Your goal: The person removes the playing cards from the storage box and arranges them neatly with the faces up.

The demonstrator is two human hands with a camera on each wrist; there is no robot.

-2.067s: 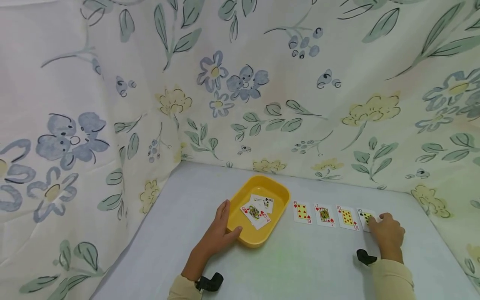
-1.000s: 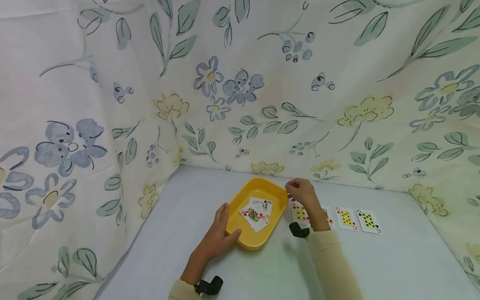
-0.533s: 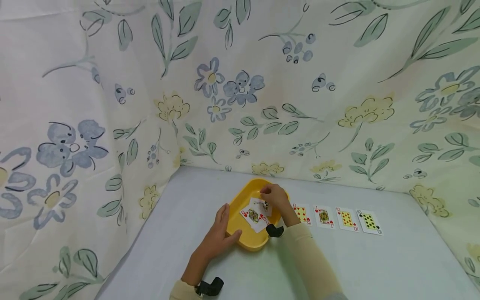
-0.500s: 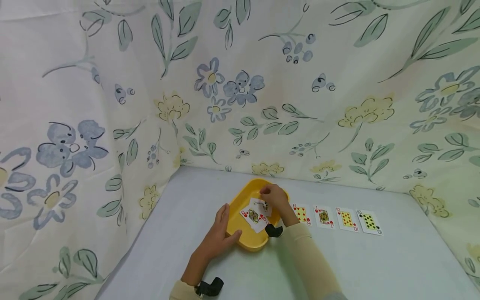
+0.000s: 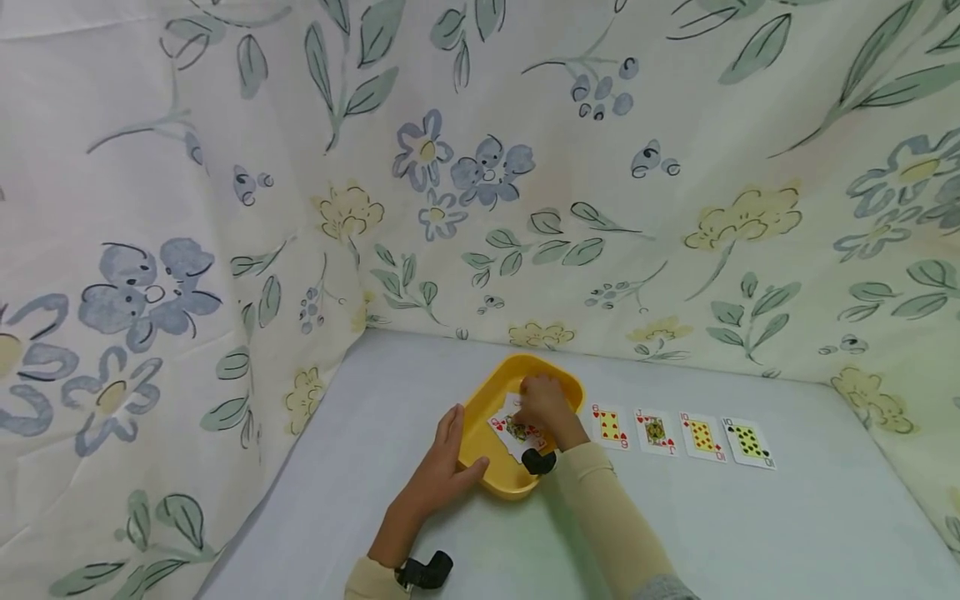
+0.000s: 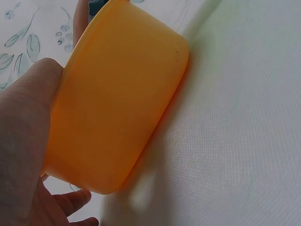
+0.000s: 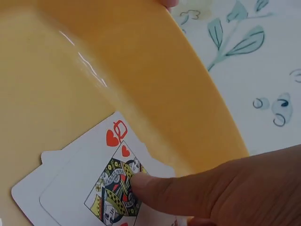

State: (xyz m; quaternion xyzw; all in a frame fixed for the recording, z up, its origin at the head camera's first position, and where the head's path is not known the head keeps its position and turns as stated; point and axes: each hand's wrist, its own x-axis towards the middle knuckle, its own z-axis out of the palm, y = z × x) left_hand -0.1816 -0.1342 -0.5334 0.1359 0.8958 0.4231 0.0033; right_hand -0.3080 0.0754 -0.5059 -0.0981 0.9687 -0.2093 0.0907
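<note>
My left hand grips the near left corner of a yellow plastic tray, its fingers along the side and its thumb at the front. In the left wrist view the tray's outer wall fills the middle, with curled fingertips below it. My right hand reaches inside the tray, fingers curled at the queen of hearts. Its thumb presses on the queen's picture in the right wrist view; the other fingers are mostly hidden. Another card shows from under the queen.
Right of the tray, face-up cards lie in a row: a six of hearts, a jack of hearts, a ten of diamonds and a black ten. Floral cloth rises behind the pale table.
My right hand has let go of the black ten at the row's right end, crossed left into the tray and come down onto the cards there. The left hand stays at the tray.
</note>
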